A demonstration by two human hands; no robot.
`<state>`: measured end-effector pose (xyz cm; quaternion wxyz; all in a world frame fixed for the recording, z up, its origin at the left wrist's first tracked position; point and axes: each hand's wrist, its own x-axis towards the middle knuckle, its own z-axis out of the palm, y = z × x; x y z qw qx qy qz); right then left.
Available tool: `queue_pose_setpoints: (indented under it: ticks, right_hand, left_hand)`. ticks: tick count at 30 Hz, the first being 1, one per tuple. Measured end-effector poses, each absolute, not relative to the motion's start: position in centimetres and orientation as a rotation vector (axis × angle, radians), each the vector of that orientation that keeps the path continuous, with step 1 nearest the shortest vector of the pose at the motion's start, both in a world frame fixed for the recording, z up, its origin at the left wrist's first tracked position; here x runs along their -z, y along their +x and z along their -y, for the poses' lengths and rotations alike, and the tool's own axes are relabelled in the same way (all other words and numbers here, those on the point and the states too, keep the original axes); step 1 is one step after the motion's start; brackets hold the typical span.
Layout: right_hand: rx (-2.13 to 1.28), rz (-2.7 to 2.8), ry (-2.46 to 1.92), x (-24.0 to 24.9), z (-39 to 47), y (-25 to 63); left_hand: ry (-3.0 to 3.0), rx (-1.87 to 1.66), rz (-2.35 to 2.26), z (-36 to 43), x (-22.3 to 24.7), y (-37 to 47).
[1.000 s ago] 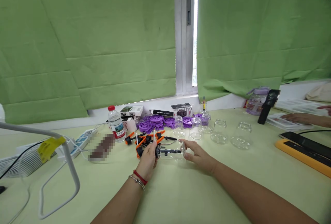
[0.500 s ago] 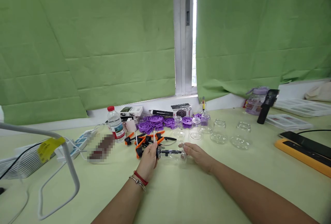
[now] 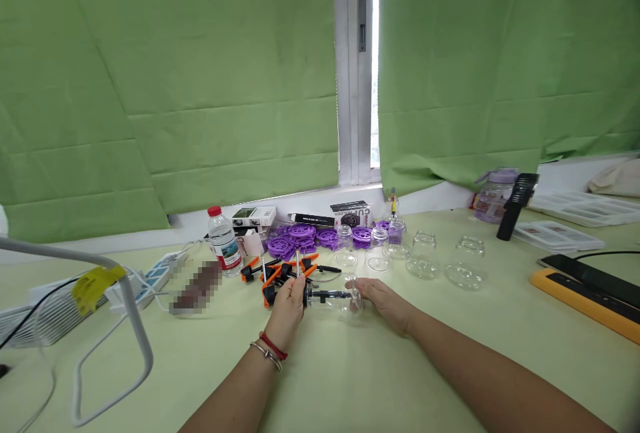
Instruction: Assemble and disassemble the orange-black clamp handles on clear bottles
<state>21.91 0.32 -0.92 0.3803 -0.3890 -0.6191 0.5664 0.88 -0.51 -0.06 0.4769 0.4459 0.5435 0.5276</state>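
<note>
- Left hand [image 3: 287,303]: one; fingers closed round a black fitting [image 3: 306,295] at the jar's mouth end; red band [image 3: 273,346] and metal bangle [image 3: 267,356] on wrist.
- Jar [image 3: 334,309]: clear, on its side between the hands, above the table [image 3: 330,380]; black rod [image 3: 330,294] lengthwise inside.
- Right hand [image 3: 385,300]: one; fingers bent at the jar's base end; cannot tell whether gripping or only touching.
- Orange-and-black parts [image 3: 285,269]: several, heaped just beyond the left hand.
- Bottle [image 3: 225,244]: red cap, upright, left of the heap.
- Purple pieces [image 3: 301,236]: piled behind the heap, before several boxes [image 3: 256,215].
- Standing jars [image 3: 423,257]: clear, in a row beyond the right hand.
- Orange device [image 3: 583,303]: right side of table, dark slab [image 3: 595,280] beside it.
- Black fan [image 3: 517,204]: upright, tilted, near a lidded jug [image 3: 495,200].
</note>
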Motion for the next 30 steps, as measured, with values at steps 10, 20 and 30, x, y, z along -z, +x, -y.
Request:
queue_pose_setpoints:
  ticks: [10, 20, 30]
  right_hand:
    - [-1.512, 1.497, -0.994, 1.2, -0.4, 21.9]
    - [-1.631, 1.537, -0.698, 2.1, 1.3, 19.6]
    - [-1.527, 1.846, -0.933, 2.0, 1.5, 20.0]
  left_hand:
    - [1.077, -1.302, -1.288, 0.9, -0.5, 0.9]
    - [1.285, -1.516, -0.912, 1.9, -0.6, 1.4]
    - [1.325, -2.062, -1.644, -0.3, -4.3, -6.2]
